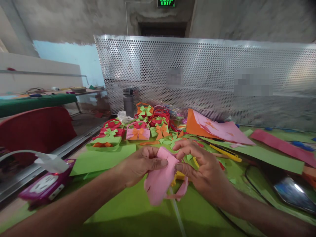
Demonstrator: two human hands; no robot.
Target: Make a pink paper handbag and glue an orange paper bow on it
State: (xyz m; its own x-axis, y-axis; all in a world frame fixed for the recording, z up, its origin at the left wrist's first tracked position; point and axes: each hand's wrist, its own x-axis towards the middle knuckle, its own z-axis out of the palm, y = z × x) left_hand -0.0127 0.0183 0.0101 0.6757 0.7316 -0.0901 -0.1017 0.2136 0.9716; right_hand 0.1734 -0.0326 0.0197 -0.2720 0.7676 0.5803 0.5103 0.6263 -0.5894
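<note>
My left hand (141, 164) and my right hand (201, 166) both pinch a folded pink paper piece (160, 179) above the green table cover (138, 210). The left thumb presses on the paper's upper left part. Thumb and fingers of the right hand close on its upper right edge. A pink paper loop hangs from the bottom of the piece. Something yellow (178, 177) shows just behind it, under my right hand.
Several finished paper baskets with bows (138, 130) crowd the table behind my hands. Pink and orange sheets (217, 128), green sheets (103, 158), a yellow pencil (225, 153), a grey bottle (128, 102), a purple tape dispenser (44, 184) and a phone (293, 194) lie around. A perforated metal screen (209, 75) stands behind.
</note>
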